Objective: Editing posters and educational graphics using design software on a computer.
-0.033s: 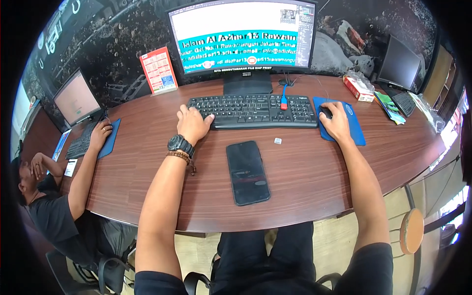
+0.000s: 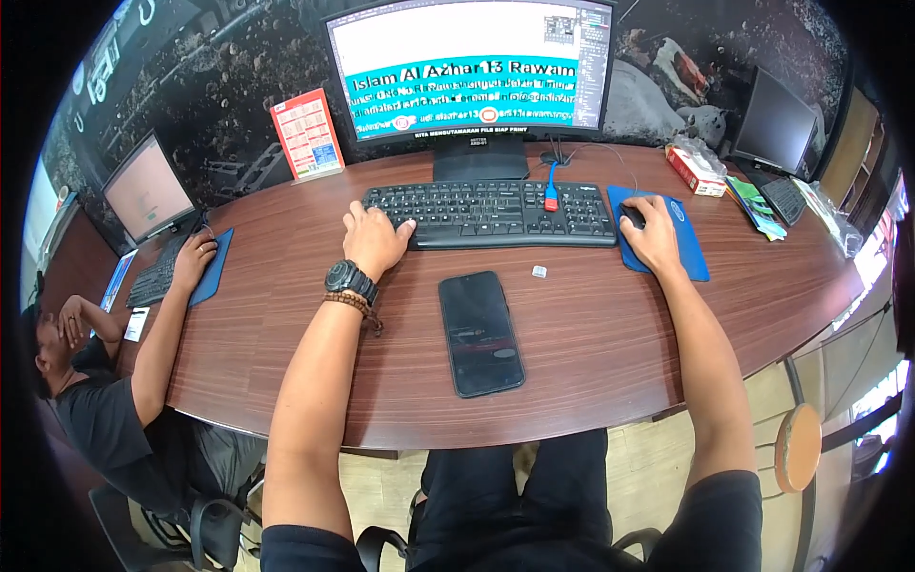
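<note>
My left hand [image 2: 375, 238] rests on the left end of a black keyboard [image 2: 457, 229]. Its fingers are apart over the keys, the thumb by the front edge, and nothing is held. With fingers curved over it, my right hand [image 2: 655, 234] grips a dark computer mouse [image 2: 632, 217], mostly covered by the hand. Under the mouse lies a blue mouse pad [image 2: 694, 257]. Behind the keyboard stands a large monitor [image 2: 467, 71] showing a white page with a teal band of text. A blue cable with a red plug [image 2: 551, 203] lies across the keyboard's right part.
A black phone [image 2: 482, 334] lies face up on the brown desk [image 2: 400, 400], with a small whitish piece [image 2: 539, 272] nearby. A red-and-white desk calendar [image 2: 307, 133] stands back left. At far left a co-worker's hand [image 2: 195, 257] rests by another keyboard. A red-and-white box [image 2: 696, 174] sits right.
</note>
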`<state>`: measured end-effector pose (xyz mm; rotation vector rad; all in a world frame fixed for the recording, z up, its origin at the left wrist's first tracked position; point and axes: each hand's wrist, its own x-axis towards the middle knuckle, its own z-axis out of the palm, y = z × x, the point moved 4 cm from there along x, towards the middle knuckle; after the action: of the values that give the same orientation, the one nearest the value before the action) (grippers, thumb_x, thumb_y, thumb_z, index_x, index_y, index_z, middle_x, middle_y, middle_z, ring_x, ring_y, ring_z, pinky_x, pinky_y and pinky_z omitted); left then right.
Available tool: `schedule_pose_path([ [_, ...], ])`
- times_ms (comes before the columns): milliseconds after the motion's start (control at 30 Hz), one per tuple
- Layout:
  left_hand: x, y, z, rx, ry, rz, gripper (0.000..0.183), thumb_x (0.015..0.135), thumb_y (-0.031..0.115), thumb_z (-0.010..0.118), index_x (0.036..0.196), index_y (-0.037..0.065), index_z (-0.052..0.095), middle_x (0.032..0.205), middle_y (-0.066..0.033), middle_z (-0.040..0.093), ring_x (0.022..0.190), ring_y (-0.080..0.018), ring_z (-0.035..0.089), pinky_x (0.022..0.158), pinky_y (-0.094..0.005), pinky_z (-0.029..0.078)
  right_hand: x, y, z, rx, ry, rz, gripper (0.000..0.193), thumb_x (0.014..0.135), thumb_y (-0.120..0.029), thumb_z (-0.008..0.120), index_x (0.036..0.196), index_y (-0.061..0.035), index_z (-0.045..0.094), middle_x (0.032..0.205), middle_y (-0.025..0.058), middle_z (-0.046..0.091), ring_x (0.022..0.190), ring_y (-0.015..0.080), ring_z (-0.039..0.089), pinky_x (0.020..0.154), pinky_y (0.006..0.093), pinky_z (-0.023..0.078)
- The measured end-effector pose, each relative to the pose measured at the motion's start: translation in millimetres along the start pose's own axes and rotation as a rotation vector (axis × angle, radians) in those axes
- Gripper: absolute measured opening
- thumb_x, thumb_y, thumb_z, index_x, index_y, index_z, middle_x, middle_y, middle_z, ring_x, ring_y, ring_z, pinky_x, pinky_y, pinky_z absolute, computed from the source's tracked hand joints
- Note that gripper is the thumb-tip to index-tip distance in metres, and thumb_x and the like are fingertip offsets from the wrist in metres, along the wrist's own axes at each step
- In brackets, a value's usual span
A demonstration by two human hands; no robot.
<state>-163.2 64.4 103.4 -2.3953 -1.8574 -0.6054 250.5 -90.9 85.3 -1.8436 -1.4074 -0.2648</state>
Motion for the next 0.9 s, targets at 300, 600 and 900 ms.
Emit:
schedule_pose_path([
  [300,-4.8,-3.2,0.0,-0.012,0.0,-0.019,0.065,0.089,0.047,0.071,0.109,-0.014,0.064,0.127,-0.0242,0.05,0.118,-0.0408,0.051,0.096,-0.0481,0.052,-1.4,1.5,4.6,-0.018,-0.007,-0.02,0.034,0.083,-0.021,0.066,0.113,-0.0063,0.071,0.118,0.0181,0.061,0.11,0.0372,0.061,0.097,0.043,0.05],
  [600,-6.0,-3.7,0.7,-0.012,0.009,-0.008,0.064,0.089,0.047,0.071,0.108,-0.014,0.064,0.125,-0.0245,0.051,0.116,-0.0406,0.052,0.094,-0.0481,0.052,-2.0,-2.3,4.2,-0.004,-0.038,-0.046,0.034,0.085,-0.022,0.069,0.115,-0.0064,0.071,0.119,0.0188,0.062,0.111,0.0369,0.062,0.096,0.0425,0.05],
  [900,-10.9,-8.9,9.2,-0.043,0.153,0.043,0.076,0.088,0.056,0.069,0.127,-0.008,0.055,0.124,-0.029,0.051,0.119,-0.0462,0.049,0.099,-0.0532,0.044,-1.5,-3.8,5.2,0.0,-0.043,-0.044,0.035,0.087,-0.024,0.069,0.117,-0.0055,0.07,0.12,0.0184,0.061,0.113,0.0362,0.061,0.098,0.0419,0.049],
])
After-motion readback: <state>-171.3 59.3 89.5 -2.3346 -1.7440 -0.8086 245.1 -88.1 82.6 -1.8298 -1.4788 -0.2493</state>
